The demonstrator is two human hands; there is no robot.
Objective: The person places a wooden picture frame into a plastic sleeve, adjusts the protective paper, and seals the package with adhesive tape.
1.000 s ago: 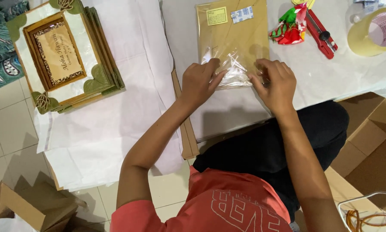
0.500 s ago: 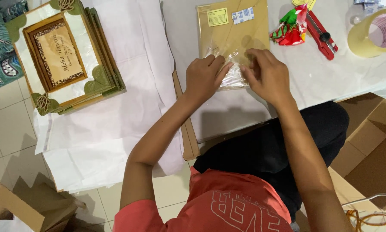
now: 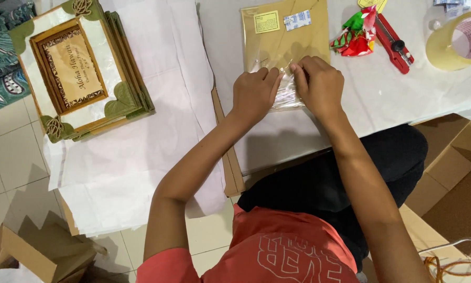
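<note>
Both hands press down on a clear plastic bag (image 3: 287, 94) at the near edge of a brown envelope (image 3: 285, 36). The left hand (image 3: 253, 94) and right hand (image 3: 319, 86) have fingers curled, pinching the plastic between their tips; a red cutter (image 3: 395, 44) lies beyond the right fingers

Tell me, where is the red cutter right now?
The red cutter lies at the top right of the head view, on the white table, between the red-green wrapper and the tape roll.

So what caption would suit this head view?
Left hand and right hand press clear wrap on a brown packet.
</note>
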